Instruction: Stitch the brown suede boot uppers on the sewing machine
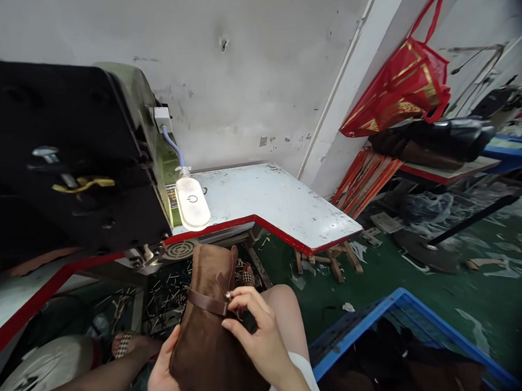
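A brown suede-like boot upper (206, 343) rests over the person's lap, with a darker brown strap (207, 302) running around it and a small metal fitting near the strap's end. My left hand (166, 367) grips the lower left edge of the brown piece, thumb on its front. At the strap's right end, my right hand (253, 322) pinches the strap near the fitting between thumb and fingers. Just above, a pointed strap tip sticks up.
A black and green sewing machine (72, 158) with a lit lamp (192, 203) stands at left. Behind is a white table (261, 195) with red edging. A blue crate (395, 299) of dark pieces sits at lower right. A red bag (404, 86) hangs at upper right.
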`<state>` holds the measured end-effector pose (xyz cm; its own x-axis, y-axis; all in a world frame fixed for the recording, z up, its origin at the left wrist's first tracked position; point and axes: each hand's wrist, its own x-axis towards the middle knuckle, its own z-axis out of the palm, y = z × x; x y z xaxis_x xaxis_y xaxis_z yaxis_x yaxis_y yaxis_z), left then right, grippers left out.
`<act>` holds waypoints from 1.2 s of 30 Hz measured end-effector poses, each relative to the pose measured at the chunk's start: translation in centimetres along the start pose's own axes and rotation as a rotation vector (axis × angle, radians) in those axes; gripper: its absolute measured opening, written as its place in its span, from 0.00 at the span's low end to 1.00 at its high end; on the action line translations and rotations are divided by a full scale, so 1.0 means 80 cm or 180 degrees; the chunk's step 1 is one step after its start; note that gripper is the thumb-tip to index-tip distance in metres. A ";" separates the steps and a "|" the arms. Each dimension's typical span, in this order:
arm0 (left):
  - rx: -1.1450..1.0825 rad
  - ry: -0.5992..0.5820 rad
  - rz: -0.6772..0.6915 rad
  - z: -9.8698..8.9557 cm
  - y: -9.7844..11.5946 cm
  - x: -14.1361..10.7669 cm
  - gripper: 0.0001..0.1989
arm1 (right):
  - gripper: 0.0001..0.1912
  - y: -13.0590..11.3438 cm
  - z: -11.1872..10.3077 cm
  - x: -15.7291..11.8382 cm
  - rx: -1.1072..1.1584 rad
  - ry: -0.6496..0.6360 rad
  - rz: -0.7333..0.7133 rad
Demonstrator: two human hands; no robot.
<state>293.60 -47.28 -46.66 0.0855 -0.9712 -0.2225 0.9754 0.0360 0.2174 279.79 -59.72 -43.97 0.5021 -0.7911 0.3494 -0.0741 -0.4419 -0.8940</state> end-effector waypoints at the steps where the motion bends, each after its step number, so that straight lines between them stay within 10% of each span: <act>1: 0.0013 0.0157 -0.0037 0.002 0.002 -0.002 0.20 | 0.07 -0.005 -0.009 0.004 0.0014 -0.0205 0.0065; 7: 0.0222 0.0882 0.0082 0.027 0.006 -0.004 0.17 | 0.13 -0.022 -0.044 0.006 -0.0132 -0.1134 0.0434; 13: 0.0296 0.1053 0.0150 0.053 -0.014 0.017 0.16 | 0.13 -0.013 -0.046 -0.010 0.0865 0.0102 0.0393; 17: 0.0361 0.1039 0.0141 0.064 -0.035 0.033 0.16 | 0.15 -0.017 -0.063 -0.023 -0.0095 -0.0153 0.0076; 24: 0.0285 0.0250 -0.0200 0.073 -0.058 0.056 0.20 | 0.10 0.005 -0.077 -0.042 -0.0285 0.1051 0.0115; 36: 0.0464 0.0188 -0.0632 0.063 -0.052 0.071 0.21 | 0.14 0.002 -0.105 -0.024 0.1057 0.1072 0.0260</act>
<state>288.99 -54.12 -44.02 -0.0889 -0.9402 -0.3288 0.9351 -0.1925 0.2977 271.56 -61.87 -42.42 0.1949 -0.9348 0.2968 0.2052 -0.2570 -0.9444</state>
